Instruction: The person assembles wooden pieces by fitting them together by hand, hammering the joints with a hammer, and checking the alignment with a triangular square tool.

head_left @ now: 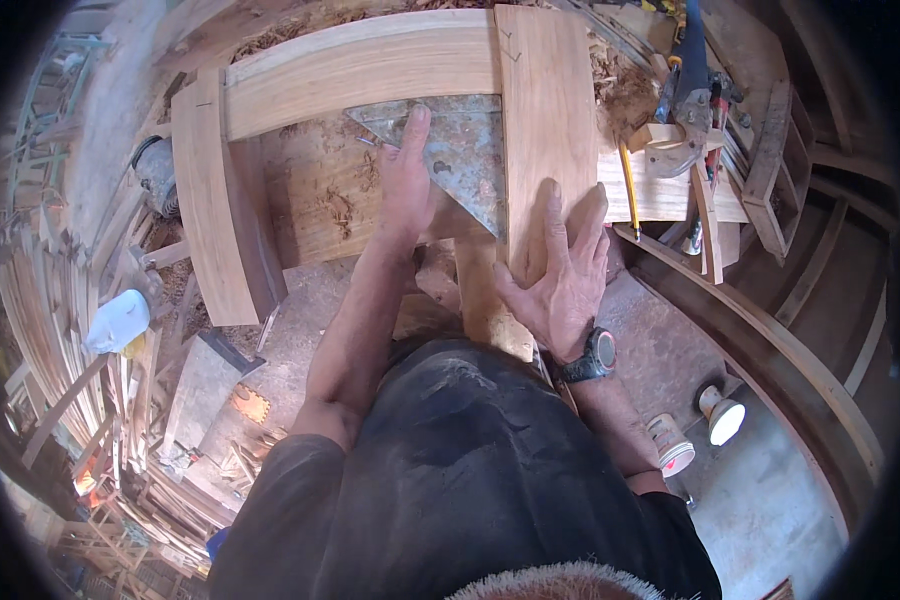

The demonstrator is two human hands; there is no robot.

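Observation:
A wooden frame joins a long cross board (370,70) to an upright board (545,110) on the right and a shorter post (215,210) on the left. In the inner right corner lies a worn, triangular metal set square (465,150), its edges along the cross board and the right board. My left hand (407,185) grips the set square, thumb stretched over its top face; its other fingers are mostly hidden. Flat on the right board rests my right hand (565,285), fingers spread, a watch (595,355) on its wrist.
Right of the frame lie a yellow pencil-like stick (629,190), a blue-handled tool (690,50) and wood offcuts. White buckets (725,415) stand on the floor at right. A white jug (118,320) and stacked wood strips (45,300) are at left. Shavings cover the bench (315,225).

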